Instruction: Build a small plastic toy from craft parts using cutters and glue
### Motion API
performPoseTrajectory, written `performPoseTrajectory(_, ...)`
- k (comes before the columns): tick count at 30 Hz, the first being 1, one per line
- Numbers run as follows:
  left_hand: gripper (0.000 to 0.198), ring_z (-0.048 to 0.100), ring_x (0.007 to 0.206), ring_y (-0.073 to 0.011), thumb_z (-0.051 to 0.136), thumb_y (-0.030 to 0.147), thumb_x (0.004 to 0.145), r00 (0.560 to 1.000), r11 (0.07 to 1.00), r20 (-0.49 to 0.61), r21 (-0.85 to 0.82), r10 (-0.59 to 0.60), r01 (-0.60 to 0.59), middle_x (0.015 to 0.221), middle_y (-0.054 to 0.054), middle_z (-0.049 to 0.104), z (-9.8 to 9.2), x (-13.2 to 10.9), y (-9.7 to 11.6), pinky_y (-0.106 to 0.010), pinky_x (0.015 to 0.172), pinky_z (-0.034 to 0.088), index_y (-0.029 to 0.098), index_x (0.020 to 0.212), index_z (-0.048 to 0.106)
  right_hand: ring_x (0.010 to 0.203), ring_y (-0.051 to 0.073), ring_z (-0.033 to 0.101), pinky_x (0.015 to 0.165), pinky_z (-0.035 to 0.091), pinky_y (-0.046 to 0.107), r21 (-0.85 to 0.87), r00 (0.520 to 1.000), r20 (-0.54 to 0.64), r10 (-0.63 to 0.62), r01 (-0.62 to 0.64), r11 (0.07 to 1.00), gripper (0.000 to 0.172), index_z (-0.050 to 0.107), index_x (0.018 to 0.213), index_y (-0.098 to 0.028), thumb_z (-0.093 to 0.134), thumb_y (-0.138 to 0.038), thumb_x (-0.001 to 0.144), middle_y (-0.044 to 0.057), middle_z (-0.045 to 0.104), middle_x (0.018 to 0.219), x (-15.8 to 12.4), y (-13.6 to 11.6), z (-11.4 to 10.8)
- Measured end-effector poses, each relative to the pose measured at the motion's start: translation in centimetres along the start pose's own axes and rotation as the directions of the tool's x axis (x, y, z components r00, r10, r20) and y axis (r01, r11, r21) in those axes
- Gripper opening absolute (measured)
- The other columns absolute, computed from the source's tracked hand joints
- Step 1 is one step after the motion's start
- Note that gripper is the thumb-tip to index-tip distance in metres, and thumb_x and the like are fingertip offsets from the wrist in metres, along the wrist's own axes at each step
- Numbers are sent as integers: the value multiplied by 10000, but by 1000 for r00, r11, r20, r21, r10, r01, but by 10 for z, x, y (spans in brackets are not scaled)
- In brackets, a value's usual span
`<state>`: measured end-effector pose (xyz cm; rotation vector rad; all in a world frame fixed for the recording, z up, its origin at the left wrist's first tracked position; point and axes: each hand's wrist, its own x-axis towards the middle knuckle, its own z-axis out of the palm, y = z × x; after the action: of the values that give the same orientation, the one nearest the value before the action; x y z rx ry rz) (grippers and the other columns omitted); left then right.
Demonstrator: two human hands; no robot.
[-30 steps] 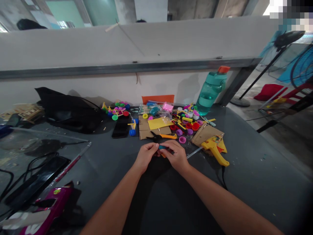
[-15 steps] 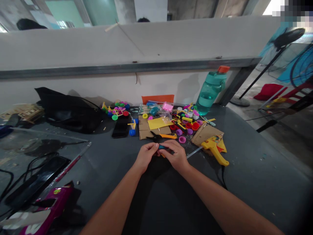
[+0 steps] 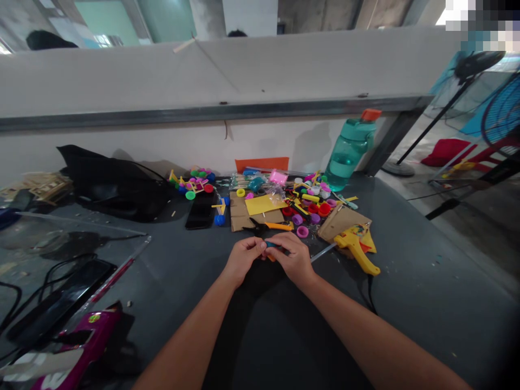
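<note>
My left hand and my right hand meet above the dark table, fingers pinched together on a small blue and orange piece held between them. Most of that piece is hidden by my fingers. Just beyond my hands lie black-handled scissors with an orange grip on a sheet of cardboard. A yellow glue gun lies to the right of my right hand.
Coloured bottle caps, sticks and yellow paper are scattered behind my hands. A teal water bottle stands at the back right, a black bag at the back left, a phone between. Cables and a magenta box lie near left.
</note>
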<state>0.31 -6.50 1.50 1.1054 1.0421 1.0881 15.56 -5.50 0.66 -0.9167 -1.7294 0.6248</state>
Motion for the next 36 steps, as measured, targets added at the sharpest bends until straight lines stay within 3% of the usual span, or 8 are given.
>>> performPoseTrajectory(14, 227, 482, 584, -91, 604, 335, 758, 999, 994, 14, -103, -38, 39, 592, 4, 549, -2, 0, -4, -215, 606, 379, 136, 651, 599, 813, 177, 589, 710, 492, 320, -19, 1000, 17, -26, 27, 999, 203, 680, 952, -258, 630, -227, 758, 44, 664, 848, 1, -2, 0)
performPoseTrajectory(36, 279, 485, 577, -98, 592, 400, 756, 999, 998, -24, -47, -29, 28, 588, 4, 551, -1, 1, -5, -216, 587, 383, 137, 663, 602, 765, 169, 584, 613, 481, 274, 4, 999, -4, 35, -35, 999, 106, 661, 839, -218, 646, -251, 740, 44, 645, 806, 0, -7, -1)
